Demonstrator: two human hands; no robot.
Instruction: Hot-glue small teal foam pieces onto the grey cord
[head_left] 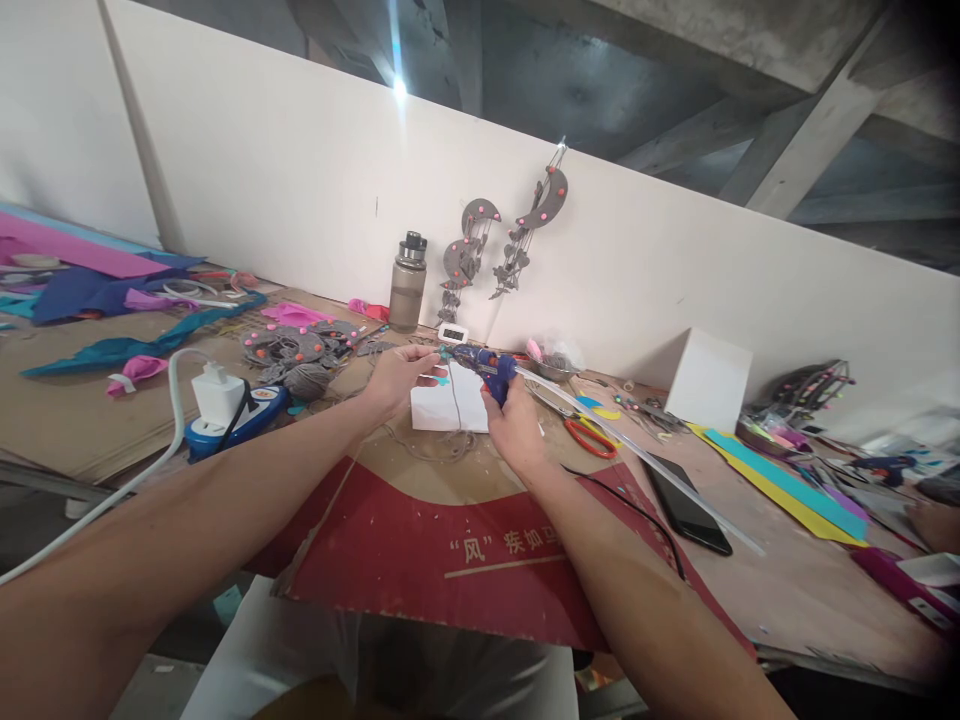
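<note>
- One blue glue gun point(486, 366), gripped in the right hand point(513, 425).
- Left hand point(395, 378), just beside its nozzle, pinches one small teal piece point(442, 352).
- One white block point(448, 408) below the gun.

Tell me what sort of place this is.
Probably a craft workshop: the right hand grips a glue gun, scissors lie on the table, and felt moon ornaments hang on the wall.

Messy plywood workbench point(787, 590) here: red cardboard sheet point(450, 550) up front, black phone point(686, 505), orange scissors point(590, 437), white box point(709, 380), water bottle point(409, 282), blue power strip point(236, 418), coloured foam scraps point(112, 350) everywhere.
</note>
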